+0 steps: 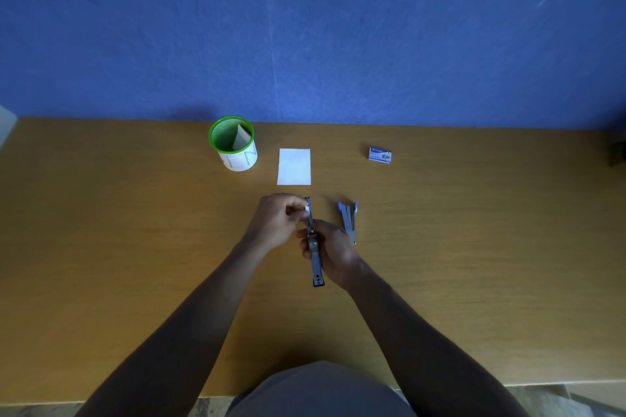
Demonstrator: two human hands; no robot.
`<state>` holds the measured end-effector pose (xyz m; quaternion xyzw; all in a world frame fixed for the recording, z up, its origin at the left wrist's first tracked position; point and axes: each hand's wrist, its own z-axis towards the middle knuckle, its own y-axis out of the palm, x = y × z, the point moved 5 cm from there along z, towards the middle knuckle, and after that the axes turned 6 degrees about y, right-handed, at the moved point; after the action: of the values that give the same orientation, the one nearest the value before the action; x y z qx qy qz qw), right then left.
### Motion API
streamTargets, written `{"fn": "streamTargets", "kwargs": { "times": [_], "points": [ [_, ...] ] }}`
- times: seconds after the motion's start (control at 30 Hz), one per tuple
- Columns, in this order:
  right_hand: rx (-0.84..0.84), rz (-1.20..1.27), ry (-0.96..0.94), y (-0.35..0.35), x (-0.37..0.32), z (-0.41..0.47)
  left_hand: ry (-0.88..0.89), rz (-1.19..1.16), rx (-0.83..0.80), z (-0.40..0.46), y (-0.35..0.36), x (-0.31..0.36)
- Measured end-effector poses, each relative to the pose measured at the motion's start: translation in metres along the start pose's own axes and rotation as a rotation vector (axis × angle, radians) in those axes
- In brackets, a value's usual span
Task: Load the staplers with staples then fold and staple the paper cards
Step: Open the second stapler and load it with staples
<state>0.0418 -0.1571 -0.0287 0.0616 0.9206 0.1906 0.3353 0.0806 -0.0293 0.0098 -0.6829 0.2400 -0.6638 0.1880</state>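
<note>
Head view: green cup (233,145) label, blue letters "EN".

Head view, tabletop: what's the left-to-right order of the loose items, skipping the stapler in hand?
Green mesh cup → white paper card → open stapler lying on the table → staple box.

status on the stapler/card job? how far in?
Early, loading stage. In hand: right hand holds the opened stapler; left hand works at its far end. Second stapler lies open on the table; loaded or not, can't tell. Left: white card lies flat, unfolded, unstapled.
</note>
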Motion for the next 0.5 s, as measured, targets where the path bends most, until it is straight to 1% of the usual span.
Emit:
{"fn": "streamTargets", "kwargs": {
  "times": [0.1,0.5],
  "points": [
    [-0.005,0.022,0.008,0.000,0.000,0.000,0.008,-0.048,0.046,-0.002,-0.001,-0.003],
    [-0.054,0.019,-0.012,0.003,-0.004,-0.001,0.028,-0.153,0.111,-0.013,0.008,-0.010]
  ]
}}
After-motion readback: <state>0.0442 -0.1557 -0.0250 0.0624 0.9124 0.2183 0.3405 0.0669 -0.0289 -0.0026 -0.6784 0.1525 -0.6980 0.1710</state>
